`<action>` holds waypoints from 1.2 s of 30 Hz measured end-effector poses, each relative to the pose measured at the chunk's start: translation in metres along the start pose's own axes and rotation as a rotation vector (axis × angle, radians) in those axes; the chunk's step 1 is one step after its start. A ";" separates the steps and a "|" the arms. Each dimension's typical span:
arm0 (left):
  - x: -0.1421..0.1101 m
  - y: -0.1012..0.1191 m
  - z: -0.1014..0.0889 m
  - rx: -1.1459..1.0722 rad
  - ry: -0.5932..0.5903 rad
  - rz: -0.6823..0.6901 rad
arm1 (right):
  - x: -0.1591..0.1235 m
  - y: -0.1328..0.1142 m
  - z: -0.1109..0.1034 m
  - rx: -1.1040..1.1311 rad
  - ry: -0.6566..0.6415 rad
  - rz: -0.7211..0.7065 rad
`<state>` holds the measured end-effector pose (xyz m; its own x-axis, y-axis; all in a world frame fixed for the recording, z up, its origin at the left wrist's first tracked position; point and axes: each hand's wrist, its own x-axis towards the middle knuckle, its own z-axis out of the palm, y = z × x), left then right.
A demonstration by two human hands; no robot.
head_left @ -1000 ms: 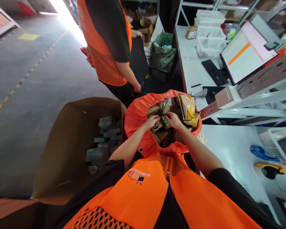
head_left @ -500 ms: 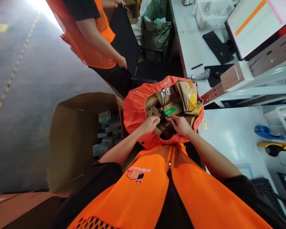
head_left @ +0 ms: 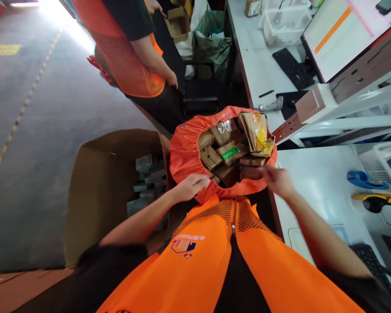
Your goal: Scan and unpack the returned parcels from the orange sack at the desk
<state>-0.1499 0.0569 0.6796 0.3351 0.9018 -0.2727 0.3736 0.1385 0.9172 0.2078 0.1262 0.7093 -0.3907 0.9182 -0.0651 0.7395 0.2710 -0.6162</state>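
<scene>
An orange drawstring sack [head_left: 184,152] stands open in front of me, packed with several small brown cardboard parcels [head_left: 226,145]. My left hand [head_left: 190,187] is closed at the sack's near left rim, pinching a thin dark cord. My right hand [head_left: 275,179] is at the near right rim, blurred by motion, and its fingers look closed on the other end of the cord, which stretches across the opening.
A large open cardboard box [head_left: 99,191] with grey packets stands to the left. A co-worker in an orange vest [head_left: 130,52] stands behind the sack by a black chair [head_left: 195,91]. White desks on the right carry a monitor [head_left: 342,30], keyboard [head_left: 291,67], blue tape dispenser [head_left: 363,180].
Both hands have drawn apart from the middle of the sack to its left and right rims, pulling the cord out taut between them. The co-worker has shifted slightly.
</scene>
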 end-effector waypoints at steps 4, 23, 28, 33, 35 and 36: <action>-0.031 -0.009 -0.004 0.102 0.036 -0.110 | -0.027 0.010 -0.009 0.089 -0.014 0.055; 0.140 0.057 0.003 0.588 0.114 0.496 | 0.007 -0.074 -0.020 0.430 0.063 -0.241; 0.175 0.084 0.000 0.443 0.230 0.469 | 0.019 -0.051 0.033 0.590 0.235 -0.064; 0.187 0.117 -0.040 0.277 0.183 0.485 | 0.030 -0.046 0.099 0.616 -0.035 0.033; 0.191 0.123 -0.062 0.190 0.166 0.462 | 0.026 -0.048 0.100 0.595 -0.127 0.035; 0.191 0.123 -0.075 0.160 0.167 0.441 | 0.021 -0.047 0.096 0.579 -0.147 0.042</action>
<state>-0.1045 0.2769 0.7617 0.3525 0.9157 0.1931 0.3600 -0.3232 0.8752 0.1128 0.1051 0.6617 -0.4701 0.8637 -0.1816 0.3529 -0.0047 -0.9356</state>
